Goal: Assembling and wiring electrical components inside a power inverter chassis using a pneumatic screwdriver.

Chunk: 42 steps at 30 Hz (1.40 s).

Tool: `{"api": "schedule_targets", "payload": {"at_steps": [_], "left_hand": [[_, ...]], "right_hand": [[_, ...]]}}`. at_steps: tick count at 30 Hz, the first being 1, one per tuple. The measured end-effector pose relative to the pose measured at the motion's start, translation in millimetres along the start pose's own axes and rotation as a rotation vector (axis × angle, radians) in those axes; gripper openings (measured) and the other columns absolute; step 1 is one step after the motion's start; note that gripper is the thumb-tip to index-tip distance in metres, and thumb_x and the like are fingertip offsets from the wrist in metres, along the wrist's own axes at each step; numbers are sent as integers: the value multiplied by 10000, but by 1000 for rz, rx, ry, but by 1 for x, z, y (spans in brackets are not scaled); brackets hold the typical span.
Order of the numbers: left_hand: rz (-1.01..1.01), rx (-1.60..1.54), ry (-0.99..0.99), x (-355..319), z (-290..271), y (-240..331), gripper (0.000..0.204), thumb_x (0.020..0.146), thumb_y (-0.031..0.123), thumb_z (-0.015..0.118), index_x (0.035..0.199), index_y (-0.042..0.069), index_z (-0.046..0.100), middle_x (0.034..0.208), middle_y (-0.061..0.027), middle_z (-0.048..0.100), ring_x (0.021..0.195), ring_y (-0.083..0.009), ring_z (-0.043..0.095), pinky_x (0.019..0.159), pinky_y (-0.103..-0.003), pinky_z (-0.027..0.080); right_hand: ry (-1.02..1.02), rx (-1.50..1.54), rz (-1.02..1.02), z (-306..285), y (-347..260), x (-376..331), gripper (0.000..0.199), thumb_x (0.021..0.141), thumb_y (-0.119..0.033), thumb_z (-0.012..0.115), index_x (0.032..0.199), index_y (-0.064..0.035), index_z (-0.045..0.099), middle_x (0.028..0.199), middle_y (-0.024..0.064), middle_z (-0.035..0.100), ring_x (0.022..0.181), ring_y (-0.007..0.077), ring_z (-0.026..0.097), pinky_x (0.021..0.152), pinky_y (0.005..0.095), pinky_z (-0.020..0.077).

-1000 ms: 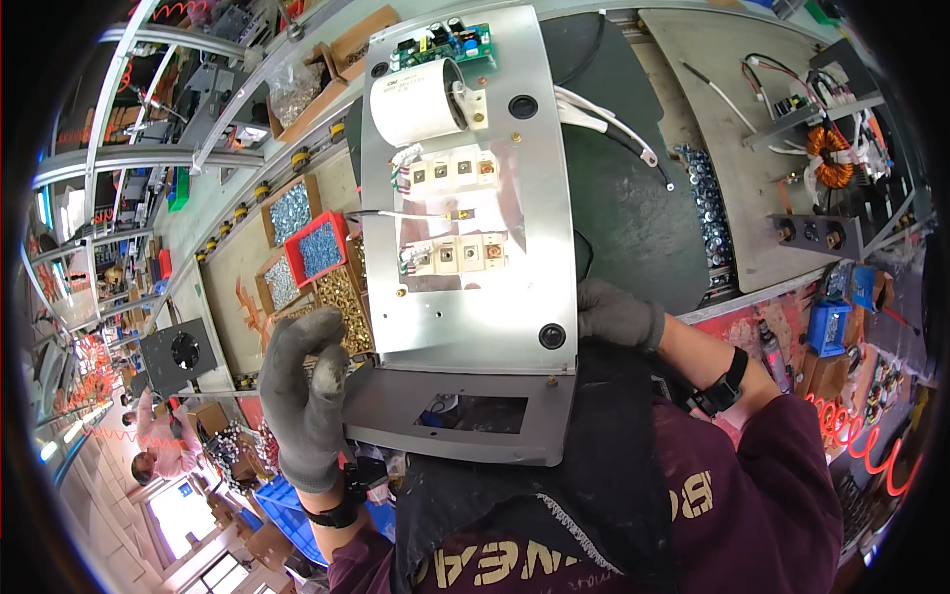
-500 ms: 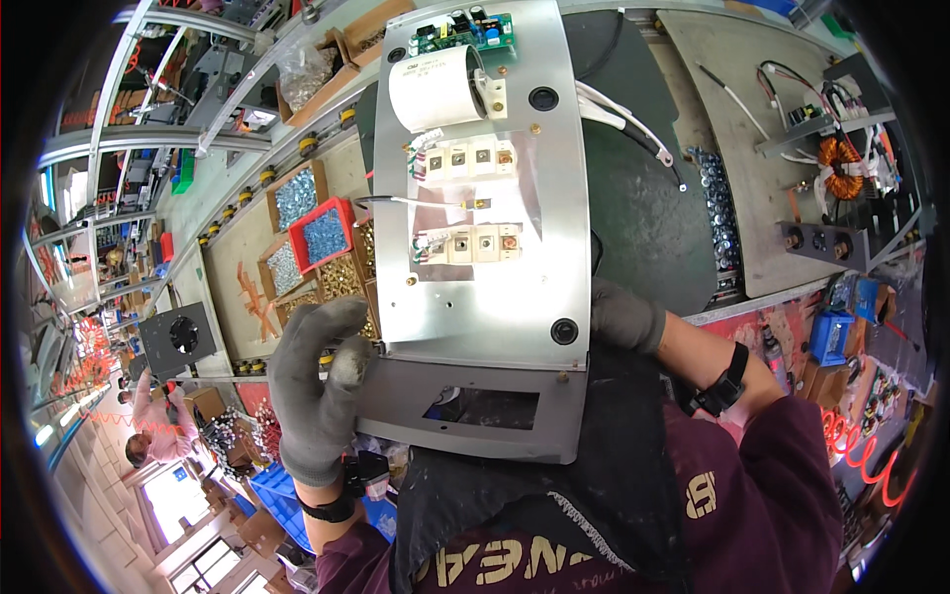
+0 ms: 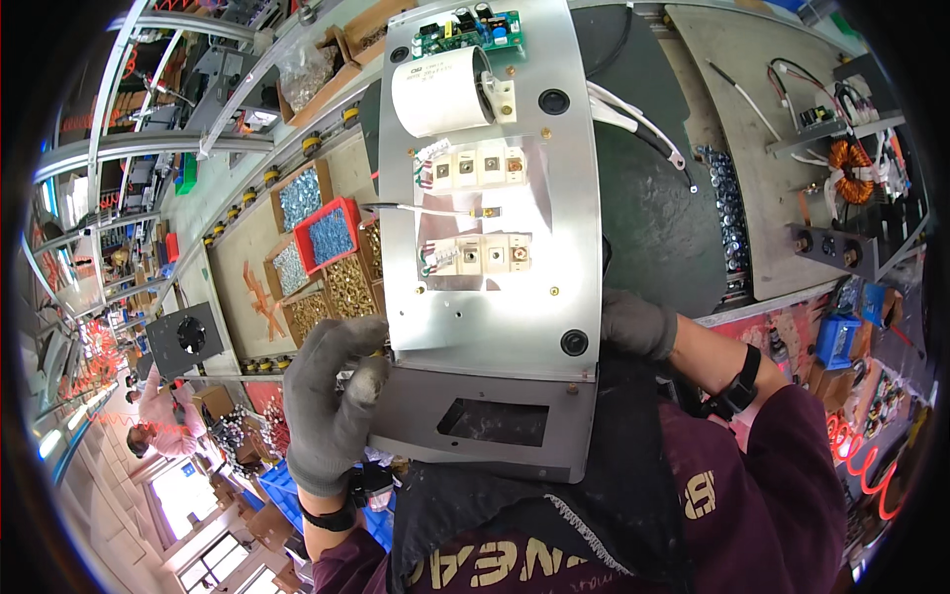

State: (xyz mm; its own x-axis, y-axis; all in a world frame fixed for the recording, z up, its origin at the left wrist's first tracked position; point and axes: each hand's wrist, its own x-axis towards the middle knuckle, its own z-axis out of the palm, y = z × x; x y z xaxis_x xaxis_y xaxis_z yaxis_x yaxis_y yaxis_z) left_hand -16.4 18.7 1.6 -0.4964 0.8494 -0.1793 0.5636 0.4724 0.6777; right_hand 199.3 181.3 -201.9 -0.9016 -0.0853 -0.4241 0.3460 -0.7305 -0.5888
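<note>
A large grey metal chassis plate (image 3: 554, 218) lies in front of me, carrying a white cylindrical capacitor (image 3: 440, 91), a green circuit board (image 3: 468, 30) and two rows of white power modules (image 3: 475, 252). My left hand (image 3: 332, 401), in a grey glove, grips the plate's lower left edge near its bent front panel (image 3: 475, 421). My right hand (image 3: 635, 325), also gloved, holds the plate's lower right edge beside a black grommet (image 3: 573, 343). A black watch (image 3: 737, 386) sits on my right wrist.
Small boxes of screws (image 3: 327, 262), one red, sit to the left of the plate. A dark green mat (image 3: 663, 228) lies to the right. Another metal plate with a copper coil (image 3: 851, 163) and wires is at the far right. A person (image 3: 163, 421) stands at lower left.
The plate has slid a little closer to me and my left hand has shifted right along its lower left edge. My right hand stays on the right edge.
</note>
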Motion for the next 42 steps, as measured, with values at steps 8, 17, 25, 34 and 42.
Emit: {"api": "schedule_targets", "payload": {"at_steps": [8,17,25,34,42], "left_hand": [[7,63,-66,5,0,6,555,860,505,523,960,-36,599,800,-128,568,701,-235,587,630,-308,449],[40,80,-194,15,0,7,508,853,466,538,995,-18,600,778,-140,556,661,-271,578,600,-319,455],[53,96,-195,16,7,6,518,846,477,545,994,-16,599,776,-139,550,664,-270,570,609,-326,458],[-10,106,-181,14,10,14,597,837,549,519,989,-24,590,765,-125,528,669,-263,560,612,-321,440],[38,96,-155,14,11,13,584,850,539,507,966,-27,591,798,-138,559,677,-250,574,606,-309,436]], "right_hand": [[-35,-65,45,-12,9,-6,494,814,-142,624,1275,-33,482,1293,87,481,1171,173,461,968,311,401],[-90,-80,-144,-17,3,-16,401,834,-130,624,1204,2,543,1174,101,577,1101,168,515,959,303,392],[69,-82,-315,-9,15,-22,310,827,-134,641,1102,8,619,1027,84,654,919,128,592,812,270,475],[17,-101,-222,-8,-4,-20,304,825,-154,641,1079,11,624,1072,112,640,991,155,570,891,296,435],[54,-540,-494,-8,0,-22,267,836,-126,592,1042,41,627,1067,139,636,1002,181,577,894,316,432]]}}
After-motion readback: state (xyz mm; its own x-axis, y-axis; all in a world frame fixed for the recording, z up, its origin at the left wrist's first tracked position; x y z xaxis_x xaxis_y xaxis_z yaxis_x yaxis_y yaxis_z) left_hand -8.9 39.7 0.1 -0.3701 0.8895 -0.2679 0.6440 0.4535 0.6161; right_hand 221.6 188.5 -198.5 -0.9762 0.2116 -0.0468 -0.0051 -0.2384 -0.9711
